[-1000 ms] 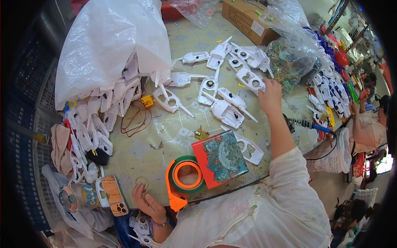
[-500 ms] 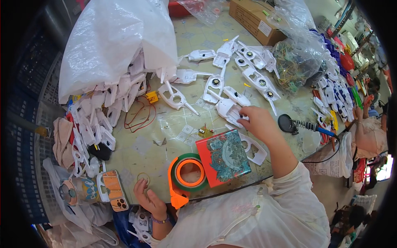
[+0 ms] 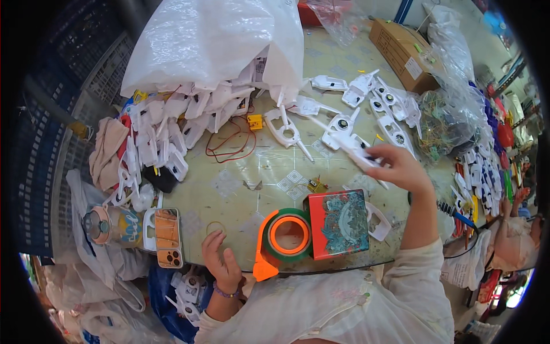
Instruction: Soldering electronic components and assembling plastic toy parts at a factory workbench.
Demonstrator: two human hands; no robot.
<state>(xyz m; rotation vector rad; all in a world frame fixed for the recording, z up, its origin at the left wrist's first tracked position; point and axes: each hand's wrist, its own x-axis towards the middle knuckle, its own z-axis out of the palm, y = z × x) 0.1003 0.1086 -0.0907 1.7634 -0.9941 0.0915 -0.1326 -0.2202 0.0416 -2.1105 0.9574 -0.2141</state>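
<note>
My right hand [image 3: 400,167] reaches over the table right of centre, its thumb and fingers pinched on the near end of a white plastic shell [image 3: 356,148]. That shell is blurred and overlaps a white shell with a round black part [image 3: 342,124]. My left hand [image 3: 222,265] hovers at the table's front edge with fingers apart and nothing in it, just below a thin yellowish ring [image 3: 216,228]. Between my hands stand an orange tape dispenser with green tape [image 3: 264,268] and a red box with a teal patterned lid [image 3: 339,225].
Many white shells [image 3: 166,129] spill from a large white bag [image 3: 212,46] at the left. A yellow part [image 3: 255,122] with red wire lies mid-table. At the right are a cardboard box [image 3: 404,54] and bagged wires [image 3: 444,123]. A phone [image 3: 168,238] and bottle [image 3: 123,225] sit at the left edge.
The whole view has swung left, so things appear farther right. My right hand stays at the white shell, which now looks smeared and covers a neighbouring shell. My left hand remains near the front edge.
</note>
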